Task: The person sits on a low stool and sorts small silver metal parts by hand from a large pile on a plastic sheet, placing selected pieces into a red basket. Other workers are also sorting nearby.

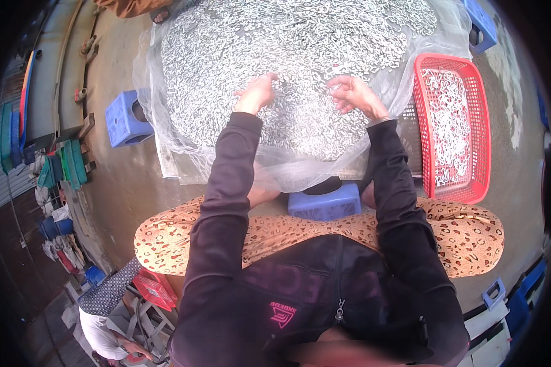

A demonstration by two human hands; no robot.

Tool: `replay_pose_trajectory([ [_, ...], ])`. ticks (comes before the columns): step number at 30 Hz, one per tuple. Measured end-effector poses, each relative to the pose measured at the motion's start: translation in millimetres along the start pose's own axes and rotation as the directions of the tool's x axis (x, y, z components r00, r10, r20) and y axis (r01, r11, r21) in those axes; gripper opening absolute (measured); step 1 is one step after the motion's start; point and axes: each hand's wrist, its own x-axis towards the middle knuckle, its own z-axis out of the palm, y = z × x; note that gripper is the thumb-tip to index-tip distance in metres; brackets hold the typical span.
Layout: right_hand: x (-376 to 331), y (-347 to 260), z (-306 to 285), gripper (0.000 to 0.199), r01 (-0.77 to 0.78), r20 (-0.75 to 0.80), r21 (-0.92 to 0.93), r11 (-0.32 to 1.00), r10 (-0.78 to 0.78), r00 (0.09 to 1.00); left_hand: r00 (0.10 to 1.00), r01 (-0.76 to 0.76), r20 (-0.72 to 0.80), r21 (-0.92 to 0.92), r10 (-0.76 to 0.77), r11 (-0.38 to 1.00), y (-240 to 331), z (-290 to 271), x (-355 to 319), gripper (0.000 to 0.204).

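Note:
A broad layer of small silvery-white pieces that look like little fish (226, 49) is spread over a pale mesh net (147, 67) in front of me. Over the near part of this layer is my left hand (256, 94), its fingers stretched out and parted, with nothing visible in them. To its right, my right hand (356, 95) hovers at or just above the same layer. Its fingers are spread and slightly bent, and I see nothing held there. Whether the fingertips touch the pieces is hard to make out.
A red plastic basket (485, 122) with similar whitish pieces stands at the right. Blue plastic stools (127, 119) are around the net, one between my legs (326, 203). Another person (101, 321) is at the lower left, and a person's foot (160, 15) shows at the far edge.

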Motion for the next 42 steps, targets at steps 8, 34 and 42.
replay_pose_trajectory([
  [8,14,32,-9,0.059,-0.016,-0.365,-0.666,0.746,-0.308,0.879,0.966,-0.198,-0.209,-0.213,0.153,0.957,11,35,17,0.037],
  [34,53,31,-28,0.042,-0.139,-0.387,-0.748,0.649,-0.256,0.886,0.910,-0.197,-0.389,-0.104,0.143,0.975,-24,35,59,0.025],
  [42,91,83,13,0.036,-0.160,-0.370,-0.871,0.465,-0.405,0.836,0.868,-0.060,-0.453,0.310,0.203,0.949,-12,86,72,0.033],
])
